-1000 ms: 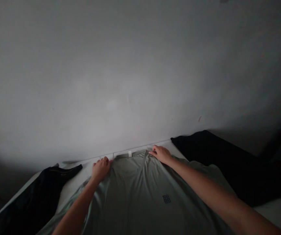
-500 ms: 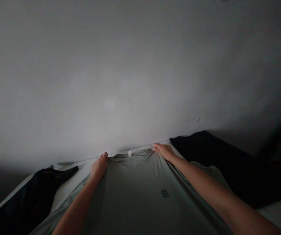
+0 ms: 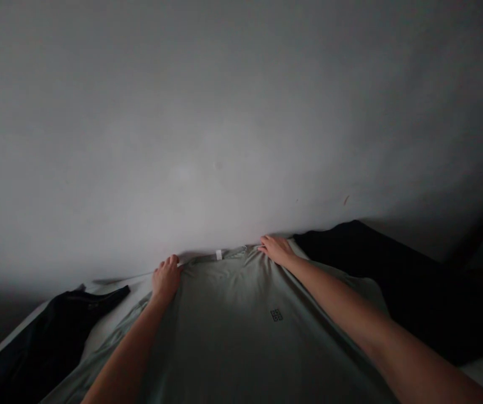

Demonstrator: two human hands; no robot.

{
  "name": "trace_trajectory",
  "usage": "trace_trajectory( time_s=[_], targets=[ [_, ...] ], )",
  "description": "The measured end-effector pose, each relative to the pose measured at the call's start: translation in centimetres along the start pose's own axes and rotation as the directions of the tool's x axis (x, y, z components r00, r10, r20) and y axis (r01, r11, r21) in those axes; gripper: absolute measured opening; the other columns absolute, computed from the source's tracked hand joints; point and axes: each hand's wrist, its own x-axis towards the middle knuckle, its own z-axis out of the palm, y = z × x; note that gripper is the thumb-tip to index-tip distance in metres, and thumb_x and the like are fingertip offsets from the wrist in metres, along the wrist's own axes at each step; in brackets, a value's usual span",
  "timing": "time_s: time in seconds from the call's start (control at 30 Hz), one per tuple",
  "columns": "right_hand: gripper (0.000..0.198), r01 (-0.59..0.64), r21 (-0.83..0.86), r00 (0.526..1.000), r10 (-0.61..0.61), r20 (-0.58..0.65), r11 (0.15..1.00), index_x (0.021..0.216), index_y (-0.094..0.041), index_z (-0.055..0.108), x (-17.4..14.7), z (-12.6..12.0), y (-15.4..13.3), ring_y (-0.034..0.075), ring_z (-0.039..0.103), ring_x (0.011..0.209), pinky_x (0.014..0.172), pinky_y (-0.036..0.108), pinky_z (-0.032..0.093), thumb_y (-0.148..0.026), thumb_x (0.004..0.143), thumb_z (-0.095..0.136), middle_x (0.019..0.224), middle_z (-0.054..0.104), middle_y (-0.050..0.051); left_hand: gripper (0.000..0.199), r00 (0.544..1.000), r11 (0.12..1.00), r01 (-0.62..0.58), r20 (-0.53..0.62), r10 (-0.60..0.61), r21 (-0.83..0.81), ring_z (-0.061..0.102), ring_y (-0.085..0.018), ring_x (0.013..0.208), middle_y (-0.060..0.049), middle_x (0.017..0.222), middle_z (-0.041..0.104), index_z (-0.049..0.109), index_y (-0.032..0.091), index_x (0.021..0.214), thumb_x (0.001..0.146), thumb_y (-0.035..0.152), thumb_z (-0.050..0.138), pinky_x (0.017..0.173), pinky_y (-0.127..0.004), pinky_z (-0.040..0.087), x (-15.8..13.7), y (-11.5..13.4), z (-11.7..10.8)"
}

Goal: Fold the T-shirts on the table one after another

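Note:
A grey-green T-shirt [image 3: 228,331] lies spread out front up, its neckline at the far edge by the wall. A small white label [image 3: 219,255] shows inside the collar, and a dark square emblem [image 3: 276,315] is on the chest. My left hand [image 3: 167,279] is closed on the shirt's shoulder just left of the neckline. To the right of the collar, my right hand [image 3: 275,248] pinches the other shoulder. Both forearms reach forward over the shirt and cover part of its sleeves.
On the left lies a dark garment [image 3: 43,342] with a neck opening. A black garment [image 3: 413,297] lies on the right. Both rest on a white surface [image 3: 138,288] that runs up to a plain grey wall [image 3: 224,123].
Both hands have carried the shirt's collar slightly farther forward, up to the wall. The collar now covers the strip of white surface that showed behind it. The grip stays the same.

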Motion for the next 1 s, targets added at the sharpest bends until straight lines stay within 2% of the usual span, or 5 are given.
trace_trajectory(
  time_s=[0.17,0.37,0.53,0.8,1.0],
  targets=[
    [0.023,-0.09,0.038,0.993,0.093,-0.075,0.995,0.107,-0.017,0.061,-2.3,-1.3,1.3,0.023,0.062,0.101,0.085,0.032,0.045,-0.034,0.096,0.05,0.112,0.064,0.012,0.026,0.984,0.986,-0.147,-0.088,0.154,0.081,0.057,-0.029,0.108,-0.012,0.114,0.063,0.055,0.017,0.113,0.089,0.022,0.047,0.09,-0.041,0.043,-2.8,2.1,-2.5],
    [0.023,-0.278,0.145,0.96,0.279,0.012,0.95,0.106,-0.018,0.063,-11.2,-3.4,9.3,0.022,0.062,0.102,0.086,0.03,0.046,-0.033,0.089,0.058,0.112,0.064,0.01,0.033,0.823,0.816,-0.567,-0.117,0.556,-0.108,0.057,-0.026,0.117,-0.006,0.127,0.062,0.057,0.028,0.118,0.085,0.028,0.055,0.101,-0.045,0.043,-15.3,1.5,-3.1],
    [0.034,-0.409,0.212,0.912,0.405,0.064,0.888,0.105,-0.014,0.066,-18.6,-3.7,14.5,0.026,0.064,0.103,0.087,0.032,0.047,-0.04,0.083,0.064,0.108,0.067,0.014,0.043,0.784,0.743,-0.598,-0.025,0.621,-0.301,0.055,-0.024,0.124,-0.002,0.135,0.06,0.049,0.039,0.132,0.089,0.04,0.049,0.106,-0.042,0.045,-22.0,1.8,-2.6],
    [0.03,-0.478,0.308,0.875,0.477,0.083,0.823,0.086,-0.016,0.069,-18.0,-2.5,12.7,0.025,0.067,0.089,0.072,0.029,0.048,-0.045,0.081,0.065,0.091,0.072,0.013,0.047,0.814,0.76,-0.536,0.013,0.58,-0.366,0.036,-0.023,0.141,-0.009,0.152,0.041,0.042,0.017,0.14,0.094,0.025,0.038,0.117,-0.042,0.031,-14.0,16.7,-5.1],
    [0.011,-0.361,0.321,0.913,0.401,-0.069,0.876,0.079,-0.021,0.06,-18.2,-2.0,12.8,0.019,0.065,0.072,0.062,0.026,0.041,-0.03,0.085,0.057,0.077,0.068,0.004,0.047,0.903,0.875,-0.402,0.043,0.428,-0.269,0.03,-0.025,0.143,-0.006,0.154,0.037,0.043,0.023,0.142,0.097,0.035,0.036,0.118,-0.047,0.026,-10.9,19.1,-0.8]
  ],
)
